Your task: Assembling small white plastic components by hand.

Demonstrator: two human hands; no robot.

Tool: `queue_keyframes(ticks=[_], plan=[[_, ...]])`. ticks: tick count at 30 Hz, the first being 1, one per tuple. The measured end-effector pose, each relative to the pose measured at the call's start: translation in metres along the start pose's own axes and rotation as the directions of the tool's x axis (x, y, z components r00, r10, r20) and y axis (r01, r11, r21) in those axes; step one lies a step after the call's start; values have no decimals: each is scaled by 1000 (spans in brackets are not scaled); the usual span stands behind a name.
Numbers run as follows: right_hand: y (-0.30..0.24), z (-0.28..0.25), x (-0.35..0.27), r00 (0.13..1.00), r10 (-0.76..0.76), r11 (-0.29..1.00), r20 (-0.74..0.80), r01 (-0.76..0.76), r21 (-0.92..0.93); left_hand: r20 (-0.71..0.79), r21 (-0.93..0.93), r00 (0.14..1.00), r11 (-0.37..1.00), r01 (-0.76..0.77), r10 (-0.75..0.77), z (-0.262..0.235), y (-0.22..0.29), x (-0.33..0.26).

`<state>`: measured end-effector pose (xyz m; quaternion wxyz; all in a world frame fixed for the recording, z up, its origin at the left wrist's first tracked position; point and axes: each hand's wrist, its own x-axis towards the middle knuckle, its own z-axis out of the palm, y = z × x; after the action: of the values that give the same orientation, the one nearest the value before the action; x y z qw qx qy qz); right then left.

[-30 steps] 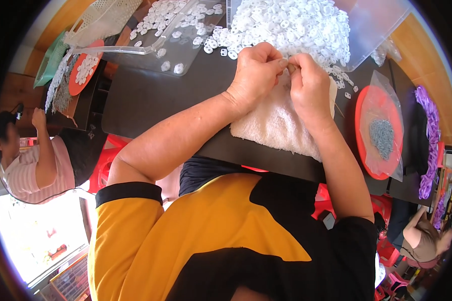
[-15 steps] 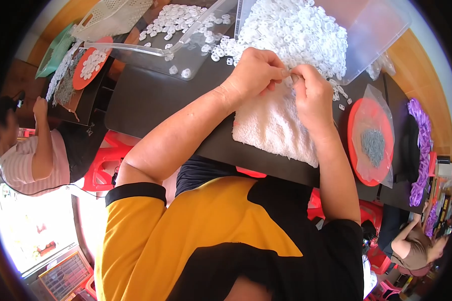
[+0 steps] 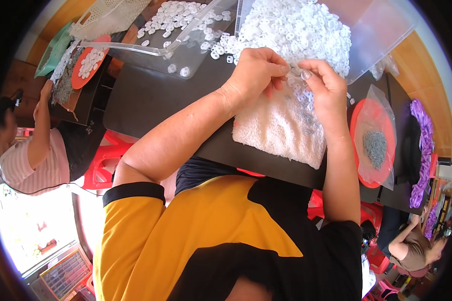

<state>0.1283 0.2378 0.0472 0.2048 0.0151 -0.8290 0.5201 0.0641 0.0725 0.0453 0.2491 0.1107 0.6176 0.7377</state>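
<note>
Over a pale pink towel (image 3: 276, 133) on the dark table, my left hand (image 3: 258, 72) is closed in a pinch; whatever sits at its fingertips is too small to make out. My right hand (image 3: 329, 90) is just to its right, thumb and forefinger a little apart, with nothing visible between them. Beneath the right fingers, several small white plastic pieces (image 3: 300, 93) and thin grey metal pins (image 3: 311, 118) lie on the towel. Beyond both hands a large heap of white two-holed pieces (image 3: 291, 35) spills from a clear plastic bin (image 3: 374, 37).
At right is a red plate (image 3: 358, 128) with a plastic bag of grey pins (image 3: 375, 148), then a purple ribbon bundle (image 3: 421, 150). A clear box (image 3: 196, 60) lies far left, near an orange plate (image 3: 78, 72) of white pieces. Co-workers sit left (image 3: 32, 150) and right (image 3: 412, 251).
My hands, fingertips together before, have parted. The right hand has moved right and opened its pinch, uncovering pieces and pins on the towel; the left has barely moved.
</note>
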Motion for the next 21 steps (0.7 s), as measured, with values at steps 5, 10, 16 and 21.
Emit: queue_keyframes(ticks=[5,10,16,21], plan=[[-7,-3,1,981,164,974,103,-177,141,-4,27,1000,999,-20,20,2,2,-3],[-14,-2,2,975,199,939,95,-218,265,-3,38,999,998,-53,53,3,1,-3],[-11,-6,3,975,169,943,143,-202,264,6,56,999,997,-50,49,4,1,-4],[-13,-5,3,979,163,948,120,-189,255,0,59,998,997,-56,56,5,0,-4]])
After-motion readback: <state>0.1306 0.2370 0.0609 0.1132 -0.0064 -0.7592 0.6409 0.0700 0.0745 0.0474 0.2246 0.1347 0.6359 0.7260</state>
